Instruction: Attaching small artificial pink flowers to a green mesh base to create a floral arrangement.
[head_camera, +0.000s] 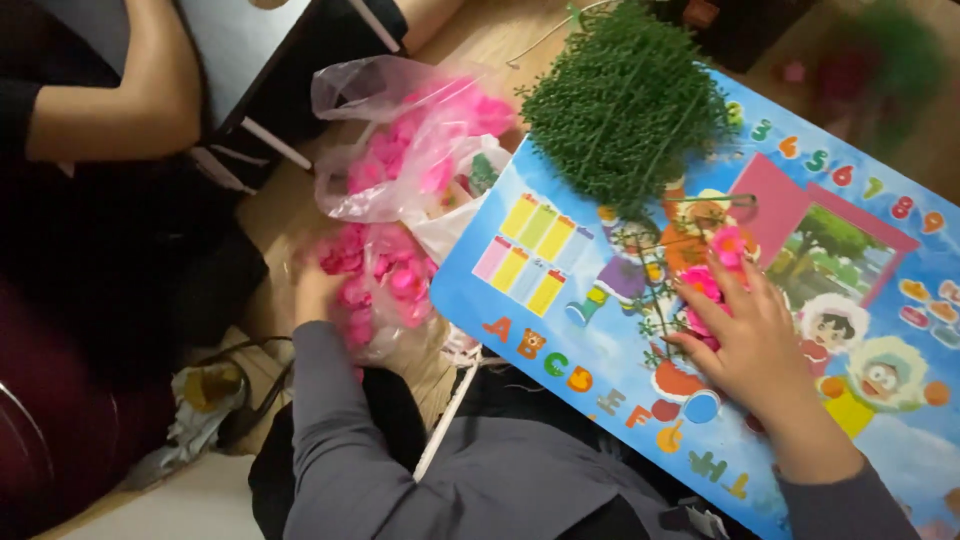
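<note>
1. The right hand (760, 345) rests on a blue, cartoon-printed children's table top (600, 330), its fingers pinched on a small sprig of pink plastic flowers with a green wire stem (705, 290).
2. The left hand (315, 290) reaches into a clear plastic bag of pink plastic blossoms (385, 285); its fingers are hidden.
3. A bushy heap of green plastic stems (625, 100) lies on the table top, near the sprig.

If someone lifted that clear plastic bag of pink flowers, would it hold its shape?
Probably not: the clear plastic bag of pink flowers looks thin and crumpled, so it would likely sag. It seems light, holding small petals. Its open top might spill some.
</note>
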